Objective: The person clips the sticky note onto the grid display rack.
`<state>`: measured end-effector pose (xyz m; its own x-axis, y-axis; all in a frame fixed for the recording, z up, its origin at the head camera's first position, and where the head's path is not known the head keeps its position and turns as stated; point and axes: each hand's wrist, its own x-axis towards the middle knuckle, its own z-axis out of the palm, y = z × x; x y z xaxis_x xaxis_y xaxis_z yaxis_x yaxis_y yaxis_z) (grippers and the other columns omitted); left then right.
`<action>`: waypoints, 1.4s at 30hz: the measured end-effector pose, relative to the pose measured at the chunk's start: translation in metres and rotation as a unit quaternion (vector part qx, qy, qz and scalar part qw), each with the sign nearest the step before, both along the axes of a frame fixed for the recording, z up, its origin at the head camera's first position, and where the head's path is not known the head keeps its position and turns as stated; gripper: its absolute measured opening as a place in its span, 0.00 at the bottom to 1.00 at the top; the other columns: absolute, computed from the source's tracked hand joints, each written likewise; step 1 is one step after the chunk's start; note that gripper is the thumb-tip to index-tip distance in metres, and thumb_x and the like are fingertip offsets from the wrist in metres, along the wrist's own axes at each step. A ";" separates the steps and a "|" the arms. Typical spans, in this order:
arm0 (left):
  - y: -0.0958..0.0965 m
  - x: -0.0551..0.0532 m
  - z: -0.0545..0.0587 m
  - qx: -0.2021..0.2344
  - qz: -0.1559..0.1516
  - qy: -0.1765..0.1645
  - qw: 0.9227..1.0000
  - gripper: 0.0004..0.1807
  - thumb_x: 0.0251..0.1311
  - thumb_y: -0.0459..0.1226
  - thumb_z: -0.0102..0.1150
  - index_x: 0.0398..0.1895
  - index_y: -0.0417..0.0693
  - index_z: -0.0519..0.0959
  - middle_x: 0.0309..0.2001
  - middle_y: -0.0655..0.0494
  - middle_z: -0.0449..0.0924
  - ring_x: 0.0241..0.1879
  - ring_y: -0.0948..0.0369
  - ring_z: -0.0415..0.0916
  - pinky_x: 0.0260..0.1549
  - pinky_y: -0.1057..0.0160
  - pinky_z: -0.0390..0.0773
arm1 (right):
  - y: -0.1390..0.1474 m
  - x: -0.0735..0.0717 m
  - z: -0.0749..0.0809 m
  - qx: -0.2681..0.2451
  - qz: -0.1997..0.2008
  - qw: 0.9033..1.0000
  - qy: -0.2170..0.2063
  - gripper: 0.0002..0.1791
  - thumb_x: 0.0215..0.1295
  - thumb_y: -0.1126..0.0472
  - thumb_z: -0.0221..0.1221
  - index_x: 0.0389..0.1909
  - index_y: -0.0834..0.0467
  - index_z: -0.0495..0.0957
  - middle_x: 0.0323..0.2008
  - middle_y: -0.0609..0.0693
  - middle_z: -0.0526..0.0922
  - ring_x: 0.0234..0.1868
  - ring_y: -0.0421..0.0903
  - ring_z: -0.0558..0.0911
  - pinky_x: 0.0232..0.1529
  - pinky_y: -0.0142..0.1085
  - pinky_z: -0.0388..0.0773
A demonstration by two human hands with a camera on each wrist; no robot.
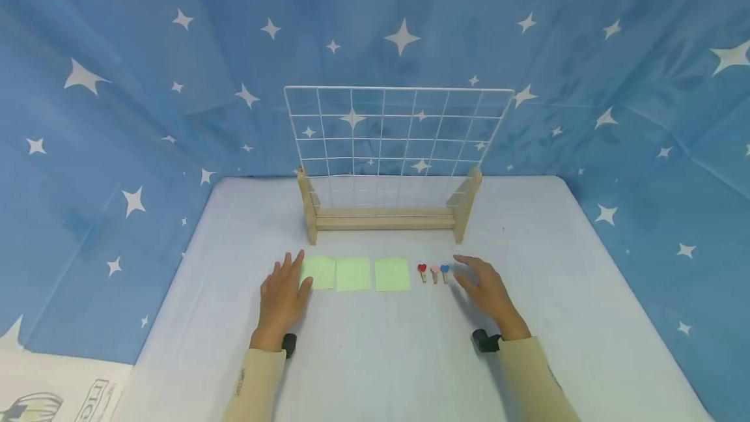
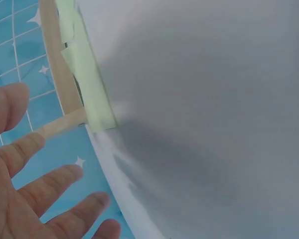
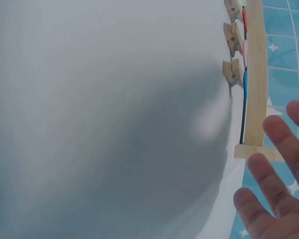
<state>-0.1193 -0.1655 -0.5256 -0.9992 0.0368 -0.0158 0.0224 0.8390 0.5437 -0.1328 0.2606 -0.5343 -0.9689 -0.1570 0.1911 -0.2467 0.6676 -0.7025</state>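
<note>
Three pale green paper squares lie in a row on the white table: a left one, a middle one and a right one. To their right are three small wooden clothespins with hearts: red, pink and blue. My left hand is beside the left square, fingertips at its edge; its fingers are spread in the left wrist view. Close to the blue-heart clothespin, my right hand has relaxed, parted fingers and holds nothing. The right wrist view shows the clothespins' wooden jaws side-on.
Behind the papers stands a white wire grid in a wooden base, leaning back. Blue star-patterned cloth surrounds the white table. A printed pale cloth is at the lower left.
</note>
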 end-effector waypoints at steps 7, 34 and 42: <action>-0.010 -0.004 0.006 0.030 0.010 -0.030 0.999 0.34 0.82 0.39 0.53 0.86 0.43 0.58 0.82 0.28 0.53 0.80 0.27 0.52 0.72 0.21 0.53 | -0.013 -0.018 -0.002 -0.032 0.037 0.999 -0.020 0.22 0.73 0.70 0.66 0.65 0.69 0.80 0.64 0.70 0.82 0.69 0.72 0.76 0.69 0.69 0.70; -0.020 -0.051 -0.005 0.098 0.032 -0.086 0.991 0.30 0.75 0.40 0.64 0.75 0.35 0.73 0.59 0.34 0.76 0.51 0.44 0.74 0.51 0.44 0.76 | -0.025 -0.054 -0.002 -0.028 0.107 0.989 -0.099 0.18 0.70 0.69 0.70 0.59 0.68 0.84 0.58 0.65 0.86 0.60 0.66 0.84 0.63 0.62 0.80; -0.023 -0.058 -0.006 0.110 0.046 -0.095 0.988 0.27 0.73 0.39 0.66 0.70 0.36 0.78 0.61 0.34 0.78 0.56 0.41 0.76 0.54 0.41 0.76 | -0.031 -0.061 -0.004 -0.005 0.127 0.987 -0.095 0.16 0.68 0.69 0.72 0.54 0.70 0.86 0.52 0.65 0.88 0.56 0.65 0.84 0.61 0.58 0.82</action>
